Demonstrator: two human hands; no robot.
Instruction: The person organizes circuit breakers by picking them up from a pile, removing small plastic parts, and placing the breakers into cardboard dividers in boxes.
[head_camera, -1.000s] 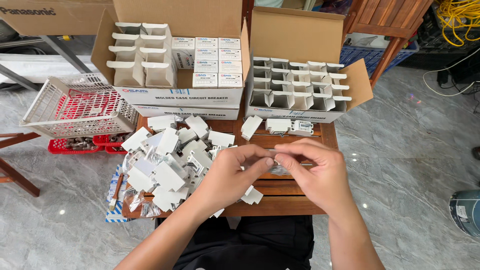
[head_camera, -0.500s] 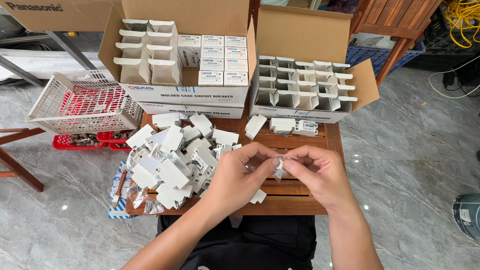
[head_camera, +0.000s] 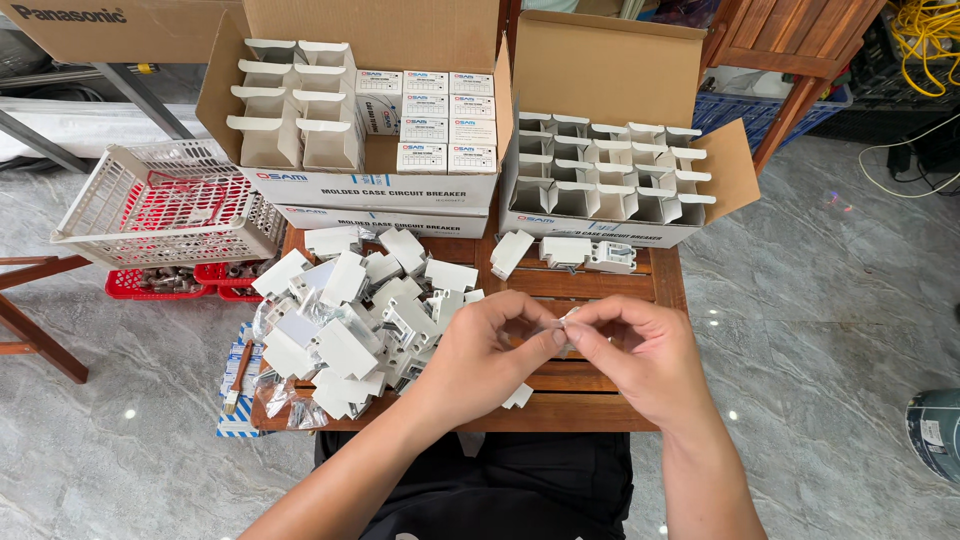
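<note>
Both hands, left hand (head_camera: 490, 355) and right hand (head_camera: 635, 355), pinch a small clear plastic bag (head_camera: 566, 322) above the wooden desk (head_camera: 600, 285); a heap of white breakers (head_camera: 350, 320) remains unboxed, while many carton slots stand open.

The fingers (head_camera: 548, 338) of both hands meet over the slatted wooden table (head_camera: 600, 285). Left of them lies a heap of small white plastic parts (head_camera: 350, 320); beyond them stand two open cardboard cartons (head_camera: 370, 190), side by side, holding small boxes.

Bright, even daylight; soft shadows, small glare spots on floor (head_camera: 820, 330), sharp focus, slight wide-angle edge distortion
</note>
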